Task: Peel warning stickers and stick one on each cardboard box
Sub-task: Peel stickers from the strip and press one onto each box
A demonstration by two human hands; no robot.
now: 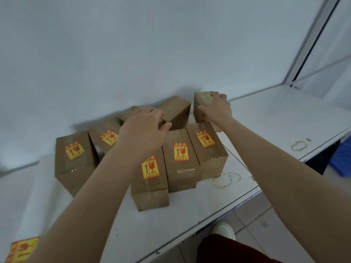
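Note:
Several brown cardboard boxes stand clustered on the white table [266, 118]. Those in the front row carry yellow and red warning stickers, for instance the left box [74, 160] and the middle box [180, 160]. Behind them stand boxes that show no sticker. My right hand [216, 109] grips the far right plain box [202, 100] from above. My left hand [144, 130] lies over a plain box [128, 115] in the back row, fingers curled around its edge; most of that box is hidden. Another plain box [176, 111] sits between the hands. A sticker sheet [20, 249] lies at the bottom left corner.
A white wall rises right behind the boxes. The table's front edge runs diagonally at the lower right, with ring stains [226, 180] on its surface. Below the edge are tiled floor, a white shoe [224, 230] and something blue [341, 160] at the far right.

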